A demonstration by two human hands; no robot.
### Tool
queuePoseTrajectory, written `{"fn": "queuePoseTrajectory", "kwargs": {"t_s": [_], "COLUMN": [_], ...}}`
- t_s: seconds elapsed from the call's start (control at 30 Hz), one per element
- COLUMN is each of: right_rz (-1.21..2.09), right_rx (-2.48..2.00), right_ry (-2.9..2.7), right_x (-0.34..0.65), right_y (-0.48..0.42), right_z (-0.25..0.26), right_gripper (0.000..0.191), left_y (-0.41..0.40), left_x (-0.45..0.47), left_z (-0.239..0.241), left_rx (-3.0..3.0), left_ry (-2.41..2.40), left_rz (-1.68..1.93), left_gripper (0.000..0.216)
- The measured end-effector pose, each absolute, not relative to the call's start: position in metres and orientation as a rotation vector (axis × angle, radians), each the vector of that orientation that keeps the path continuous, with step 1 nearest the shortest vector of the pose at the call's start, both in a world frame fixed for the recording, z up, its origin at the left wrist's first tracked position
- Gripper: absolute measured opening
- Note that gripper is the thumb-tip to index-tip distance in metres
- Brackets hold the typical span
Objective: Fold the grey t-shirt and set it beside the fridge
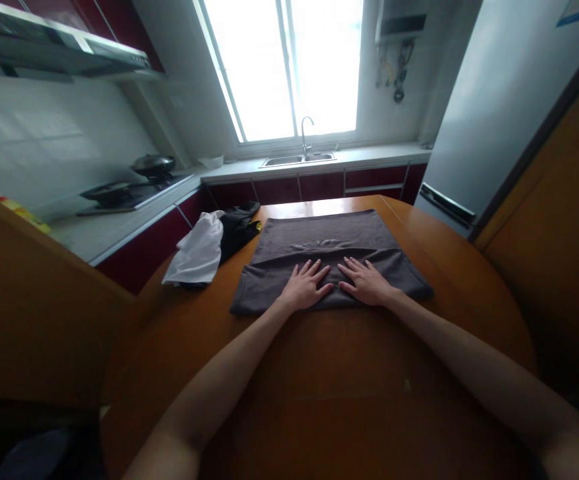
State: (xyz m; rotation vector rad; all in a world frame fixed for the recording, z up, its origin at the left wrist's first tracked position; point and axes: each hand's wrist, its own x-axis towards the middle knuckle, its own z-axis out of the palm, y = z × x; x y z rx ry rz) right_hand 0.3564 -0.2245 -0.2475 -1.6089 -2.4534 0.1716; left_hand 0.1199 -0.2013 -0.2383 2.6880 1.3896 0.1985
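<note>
A dark grey cloth lies spread on the round wooden table, its near edge folded over into a band. My left hand lies flat on that folded band, fingers stretched out and open. My right hand rests flat beside it on the same fold, fingers also spread. The two hands nearly touch at the middle of the cloth. Neither hand grips anything.
A white garment and a black one lie bunched at the table's left. Behind stand a counter with a stove and pans, a sink with a tap under the window, and a fridge at right.
</note>
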Motion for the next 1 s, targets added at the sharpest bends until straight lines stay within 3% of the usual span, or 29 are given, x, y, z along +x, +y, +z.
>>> {"fn": "queuePoseTrajectory", "kwargs": {"t_s": [0.57, 0.8, 1.0], "right_rz": [0.163, 0.236, 0.109], "right_rx": [-1.836, -1.884, -1.676], "right_ry": [-2.179, -2.174, -2.066], "right_x": [0.398, 0.402, 0.411], "right_y": [-0.202, -0.201, -0.211], "right_z": [-0.251, -0.252, -0.238], "right_gripper": [0.067, 0.064, 0.050], "left_y": [-0.195, -0.173, -0.175], "left_x": [0.113, 0.079, 0.058], "left_z": [-0.228, -0.230, -0.215], "left_rx": [2.564, 2.504, 2.499], "left_ry": [1.350, 1.573, 1.362], "left_rz": [0.272, 0.304, 0.647], "left_gripper": [0.069, 0.060, 0.057]}}
